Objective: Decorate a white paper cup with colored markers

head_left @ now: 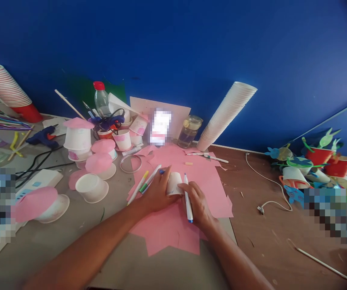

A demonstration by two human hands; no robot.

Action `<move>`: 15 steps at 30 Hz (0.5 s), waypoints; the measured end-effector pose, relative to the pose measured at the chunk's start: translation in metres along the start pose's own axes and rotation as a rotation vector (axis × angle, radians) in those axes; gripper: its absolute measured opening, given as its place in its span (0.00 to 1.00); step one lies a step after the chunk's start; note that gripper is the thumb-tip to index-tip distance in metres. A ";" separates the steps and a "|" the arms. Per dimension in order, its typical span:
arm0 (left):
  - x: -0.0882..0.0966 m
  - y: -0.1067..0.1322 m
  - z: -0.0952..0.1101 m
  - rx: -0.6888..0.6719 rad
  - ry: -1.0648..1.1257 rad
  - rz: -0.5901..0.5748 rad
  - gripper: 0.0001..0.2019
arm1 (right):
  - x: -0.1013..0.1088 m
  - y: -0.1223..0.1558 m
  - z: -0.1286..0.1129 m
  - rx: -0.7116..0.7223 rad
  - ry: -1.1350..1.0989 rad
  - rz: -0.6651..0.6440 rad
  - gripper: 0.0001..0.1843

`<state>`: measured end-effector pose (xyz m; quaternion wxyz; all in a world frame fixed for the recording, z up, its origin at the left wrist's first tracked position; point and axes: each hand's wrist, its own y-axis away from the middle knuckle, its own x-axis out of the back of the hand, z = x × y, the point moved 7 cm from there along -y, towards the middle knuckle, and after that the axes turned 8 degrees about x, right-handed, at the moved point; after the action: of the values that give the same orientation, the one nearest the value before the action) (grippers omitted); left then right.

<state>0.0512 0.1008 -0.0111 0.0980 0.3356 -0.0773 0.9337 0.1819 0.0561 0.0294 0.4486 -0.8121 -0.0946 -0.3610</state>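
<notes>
My left hand is closed around a small white paper cup, which lies tilted over the pink paper. Some dark marks show near the cup's lower rim. In my right hand is a white marker with a blue end, its other end pointing up and away from me. The right fingertips reach the side of the cup. A small blue cap shows by the left fingers. Beside that hand, a yellow-tipped marker and a green-banded marker lie on the pink paper.
Paper cups with pink tops and a bare white cup stand left. Behind are a blurred lit screen, a glass jar and a tall cup stack. A white cable and cup crafts lie right.
</notes>
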 end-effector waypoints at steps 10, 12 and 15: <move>-0.005 0.001 -0.005 0.020 -0.025 -0.046 0.48 | 0.000 -0.002 0.002 -0.005 -0.013 -0.061 0.22; -0.003 0.001 -0.004 0.016 -0.032 -0.025 0.47 | 0.001 -0.003 0.001 0.009 -0.035 -0.057 0.22; -0.001 0.000 -0.001 -0.015 -0.058 0.003 0.46 | 0.007 -0.003 0.001 -0.017 -0.095 0.050 0.25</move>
<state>0.0518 0.1007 -0.0126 0.0970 0.3616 -0.0873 0.9232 0.1863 0.0573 0.0358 0.4456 -0.8343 -0.0924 -0.3113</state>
